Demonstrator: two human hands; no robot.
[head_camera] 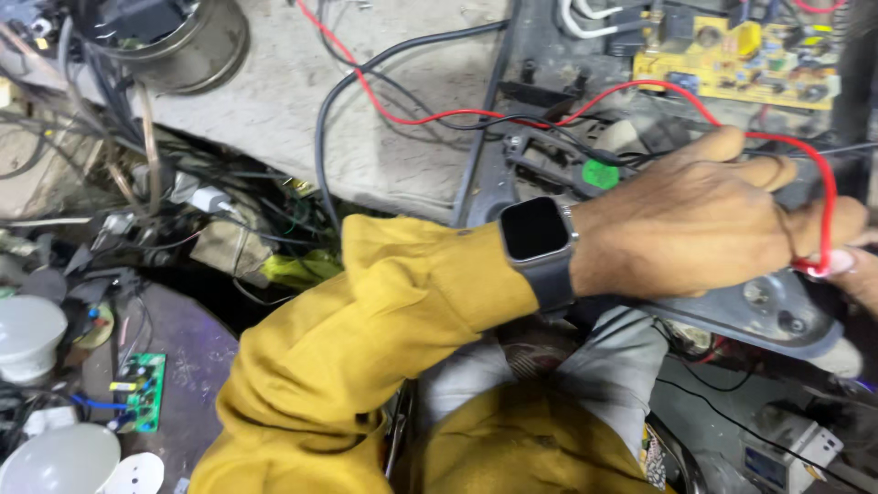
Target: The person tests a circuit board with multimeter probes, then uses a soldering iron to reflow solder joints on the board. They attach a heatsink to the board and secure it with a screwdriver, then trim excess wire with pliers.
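My left hand (704,224) reaches to the right across a dark grey appliance housing (777,316), its fingers curled shut around a thin red wire (439,117). The wire loops over the knuckles and drops to the fingertips. My wrist carries a dark smartwatch (538,233) above a yellow sleeve (384,302). Only a sliver of my right hand (855,270) shows at the right edge, its thumb pressed on the end of the same red wire. Just beyond the left hand lies a yellow circuit board (741,64) inside the housing.
A black cable (366,78) curves over the pale bench top. A metal can (187,41) stands at top left above tangled wires. At the lower left are a small green circuit board (142,391) and white bulb domes (55,462).
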